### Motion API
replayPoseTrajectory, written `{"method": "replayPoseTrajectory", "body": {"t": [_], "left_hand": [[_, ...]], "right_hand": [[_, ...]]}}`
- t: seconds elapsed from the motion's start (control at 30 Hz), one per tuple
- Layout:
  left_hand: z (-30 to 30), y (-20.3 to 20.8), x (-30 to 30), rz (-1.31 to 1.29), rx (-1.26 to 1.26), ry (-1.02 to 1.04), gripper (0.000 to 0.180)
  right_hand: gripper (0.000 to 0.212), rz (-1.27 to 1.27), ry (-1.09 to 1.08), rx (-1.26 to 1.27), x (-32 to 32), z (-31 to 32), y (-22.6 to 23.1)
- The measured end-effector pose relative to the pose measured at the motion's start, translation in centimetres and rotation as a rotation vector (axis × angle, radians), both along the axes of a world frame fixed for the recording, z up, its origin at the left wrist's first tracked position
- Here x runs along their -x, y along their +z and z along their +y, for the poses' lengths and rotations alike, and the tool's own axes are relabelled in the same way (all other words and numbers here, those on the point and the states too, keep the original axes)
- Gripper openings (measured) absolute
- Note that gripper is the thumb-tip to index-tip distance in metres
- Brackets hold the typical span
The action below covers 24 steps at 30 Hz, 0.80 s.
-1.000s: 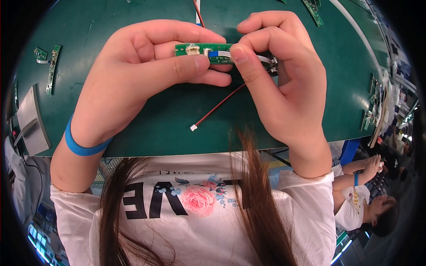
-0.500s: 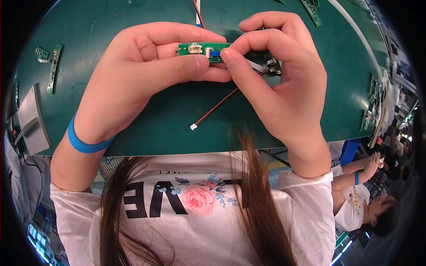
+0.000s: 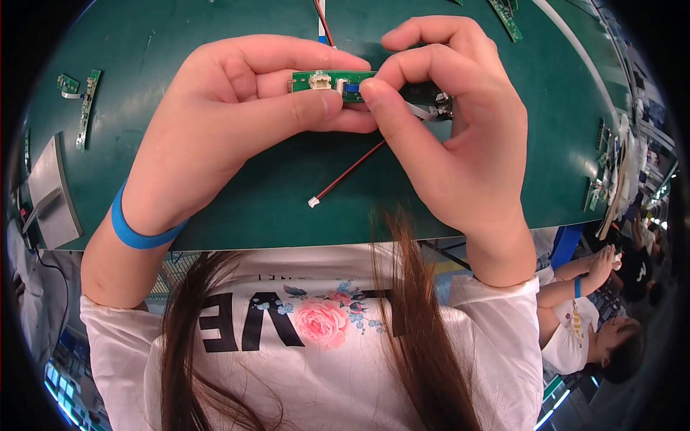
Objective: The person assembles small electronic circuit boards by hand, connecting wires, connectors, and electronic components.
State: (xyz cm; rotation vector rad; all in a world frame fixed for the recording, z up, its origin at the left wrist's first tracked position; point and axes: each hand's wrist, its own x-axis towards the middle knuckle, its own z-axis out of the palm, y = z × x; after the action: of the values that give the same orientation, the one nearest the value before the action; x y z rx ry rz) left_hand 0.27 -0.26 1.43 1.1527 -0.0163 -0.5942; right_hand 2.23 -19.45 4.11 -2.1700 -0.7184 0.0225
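My left hand (image 3: 237,108) pinches a small green circuit board (image 3: 305,80) between thumb and fingers, above the table. A cream socket (image 3: 320,81) stands on the board's face. Beside it, the blue end of a flat ribbon cable (image 3: 351,88) meets a white connector. My right hand (image 3: 460,115) is closed, its thumb and index finger pinching the cable at that blue end. The white ribbon runs on under this hand towards a dark metal part (image 3: 443,106), partly hidden. A thin red-and-black wire (image 3: 348,172) with a white plug (image 3: 313,202) hangs or lies below the hands.
The green table (image 3: 287,223) carries small boards (image 3: 88,111) at the left and more boards (image 3: 594,190) at the right edge. A metal plate (image 3: 56,194) lies at the left edge. Another wire and ribbon (image 3: 323,29) lie beyond my hands. A co-worker (image 3: 589,309) sits at the right.
The board has shifted slightly right and tilted a little, so its socket shows more from the side. Both hands keep nearly the same grip.
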Motion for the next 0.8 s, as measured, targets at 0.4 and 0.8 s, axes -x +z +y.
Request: {"method": "replayPoseTrajectory", "body": {"t": [0.4, 0.8], "left_hand": [[-0.2, -0.6, 0.1, -0.016, -0.002, -0.003, 0.031], [-0.2, -0.6, 0.1, -0.045, -0.039, -0.009, 0.027]], "right_hand": [[0.005, -0.02, 0.038, -0.007, -0.4, -0.6, -1.2], [0.007, -0.047, -0.012, 0.088, 0.3, 0.3, -0.1]]}}
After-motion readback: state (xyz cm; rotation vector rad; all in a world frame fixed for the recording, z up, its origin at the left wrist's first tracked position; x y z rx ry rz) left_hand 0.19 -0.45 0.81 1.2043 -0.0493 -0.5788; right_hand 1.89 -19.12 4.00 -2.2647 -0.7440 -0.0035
